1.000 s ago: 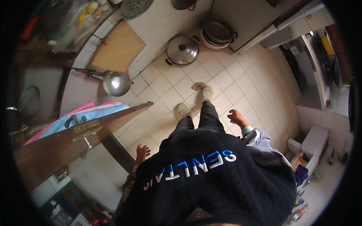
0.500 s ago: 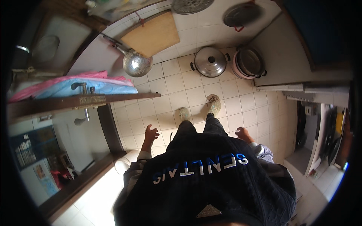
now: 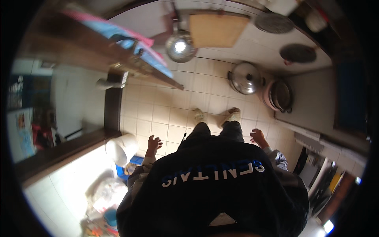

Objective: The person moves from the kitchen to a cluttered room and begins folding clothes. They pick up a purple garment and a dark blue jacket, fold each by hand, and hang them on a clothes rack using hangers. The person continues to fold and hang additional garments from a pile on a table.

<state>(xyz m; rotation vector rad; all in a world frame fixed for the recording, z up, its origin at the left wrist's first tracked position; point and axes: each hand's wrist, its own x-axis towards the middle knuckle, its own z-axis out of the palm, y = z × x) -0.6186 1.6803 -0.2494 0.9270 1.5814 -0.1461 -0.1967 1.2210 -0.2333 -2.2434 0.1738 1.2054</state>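
Note:
My left hand (image 3: 153,143) hangs at my side with its fingers apart and nothing in it. The white bucket (image 3: 122,149) stands closest to it, on its left. On the other side my right hand (image 3: 258,137) hangs above the tiled floor (image 3: 169,114), its fingers loosely curled and apart, also holding nothing. Neither hand touches anything. Ahead on the left is a brown door (image 3: 154,73) with metal handles, and a pink and blue cloth (image 3: 130,37) hangs over it.
A lidded metal pot (image 3: 245,78) and stacked basins (image 3: 279,95) sit on the floor by the far wall. A ladle-like metal pan (image 3: 180,46) and a wooden board (image 3: 218,30) hang there. A blue crate (image 3: 136,161) and plastic bags (image 3: 109,193) lie at lower left.
My view has turned left, so the pot, board and pan now appear farther right. The bucket, blue crate and bags have come into view at lower left. Both hands stay empty.

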